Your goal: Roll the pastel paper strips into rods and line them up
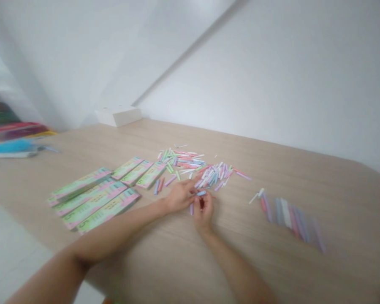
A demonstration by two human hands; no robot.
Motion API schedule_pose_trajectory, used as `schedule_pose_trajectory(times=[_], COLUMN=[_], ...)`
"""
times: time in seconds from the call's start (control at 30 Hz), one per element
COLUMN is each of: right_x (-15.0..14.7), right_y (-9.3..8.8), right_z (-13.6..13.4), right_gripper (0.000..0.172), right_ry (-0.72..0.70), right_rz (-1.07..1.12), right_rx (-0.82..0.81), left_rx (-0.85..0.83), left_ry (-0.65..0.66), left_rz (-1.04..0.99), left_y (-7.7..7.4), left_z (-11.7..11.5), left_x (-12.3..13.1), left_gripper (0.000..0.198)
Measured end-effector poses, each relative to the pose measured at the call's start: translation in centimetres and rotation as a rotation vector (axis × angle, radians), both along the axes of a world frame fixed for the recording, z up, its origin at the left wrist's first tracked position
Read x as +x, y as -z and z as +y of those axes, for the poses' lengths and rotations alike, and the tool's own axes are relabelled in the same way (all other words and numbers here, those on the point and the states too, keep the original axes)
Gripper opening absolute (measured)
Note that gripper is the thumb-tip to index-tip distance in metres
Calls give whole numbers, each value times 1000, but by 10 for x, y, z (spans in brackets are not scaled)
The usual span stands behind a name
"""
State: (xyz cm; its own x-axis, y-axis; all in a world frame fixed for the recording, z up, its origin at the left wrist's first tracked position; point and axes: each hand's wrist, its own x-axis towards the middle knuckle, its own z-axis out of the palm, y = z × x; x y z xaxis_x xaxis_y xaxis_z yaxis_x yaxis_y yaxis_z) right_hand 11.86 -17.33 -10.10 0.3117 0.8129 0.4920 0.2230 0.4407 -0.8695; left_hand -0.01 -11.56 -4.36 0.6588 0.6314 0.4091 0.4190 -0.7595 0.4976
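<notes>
Gripping pastel sticks (191,209), right hand (203,211) seemingly curled, left hand (179,197) touching

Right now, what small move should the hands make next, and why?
Probably the right hand should carry its pastel sticks to the row on the right: it grips a few below the loose pile, the left hand touches them, and the row lies side by side.

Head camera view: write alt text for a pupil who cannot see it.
On a wooden table, the right hand curls around a few small sticks while the left hand touches them. Behind lies a loose pile of pastel sticks, with flat green-and-pink boxes to the left and a blurred row of sticks to the right.
</notes>
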Motion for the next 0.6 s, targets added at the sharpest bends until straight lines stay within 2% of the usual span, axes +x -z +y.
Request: schedule_pose_trajectory(times=[0.07,0.23,0.3,0.37,0.47,0.6], right_x=[0,9,20,34,53,65], right_y=[0,1,-2,-7,-12,-7], right_z=[-3,2,9,16,27,37], right_gripper=[30,34,40,45,47,44], right_ry=[30,267,381,517,672,722], right_rz=[-21,-220,-326,-409,-493,-547], right_rx=[-24,-155,-212,-297,-443,-543], left_rx=[60,124,74,-14,-105,-10], left_ry=[-42,-150,-230,-363,-542,-709], left_rz=[31,163,153,140,152,130], left_y=[2,3,3,3,6,13], left_z=[-9,-17,-9,6,31,42], left_x=[1,3,0,-7,-21,-41], left_gripper=[70,50,37,27,25,30])
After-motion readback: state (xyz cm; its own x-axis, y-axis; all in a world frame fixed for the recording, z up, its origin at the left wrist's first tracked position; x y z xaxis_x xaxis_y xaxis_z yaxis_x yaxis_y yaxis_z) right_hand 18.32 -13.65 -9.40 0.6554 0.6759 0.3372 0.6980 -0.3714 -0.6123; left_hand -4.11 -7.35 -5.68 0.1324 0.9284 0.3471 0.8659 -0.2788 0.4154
